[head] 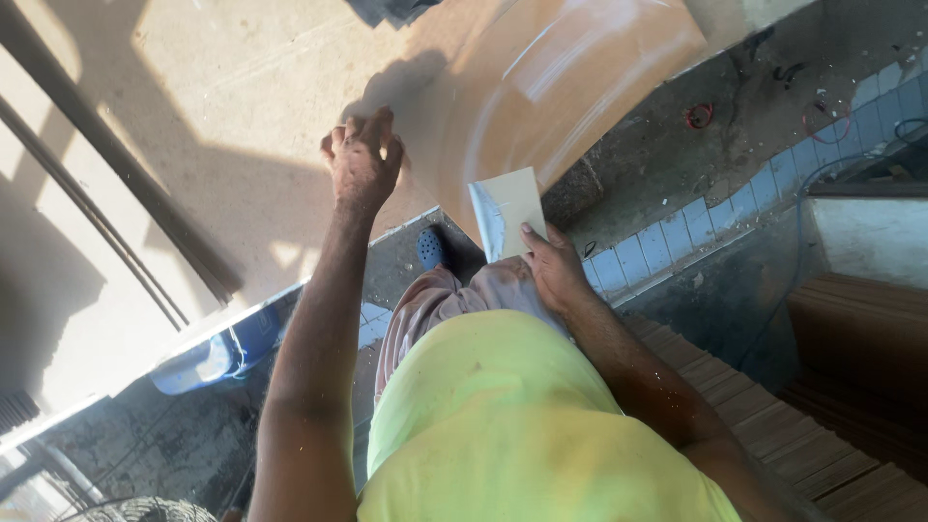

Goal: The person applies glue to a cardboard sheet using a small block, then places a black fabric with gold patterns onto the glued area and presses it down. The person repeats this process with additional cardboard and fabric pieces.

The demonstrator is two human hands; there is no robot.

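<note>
Head view, looking down past a yellow-green shirt (522, 425) at lower centre; pinkish trousers (435, 304) show above it, and a blue shoe (431, 248) on the dark floor beyond.

Right hand (553, 266), centre of frame: fingers closed on the lower edge of a small pale rectangular sheet (507, 210), thumb lying on its face. The sheet stands just above the hand and rests against the lower edge of the curved brown panel (570, 87). Whether the sheet is paper or abrasive, cannot tell.

Left hand (362, 164), upper centre-left: palm down, fingers loosely spread and bent, pressed on the surface where the brown panel meets the pale board (222, 126). It grips nothing. The two hands are well apart, with the panel's left lower edge between them.

Curved brown panel: fills the upper centre to upper right, with pale arc-shaped scuffs on its face.

Farther off: blue tile strip (764, 188) running diagonally at right, stacked wood slats (773, 425) lower right, blue container (217, 353) at left, red wire loop (699, 116) on the floor upper right.
</note>
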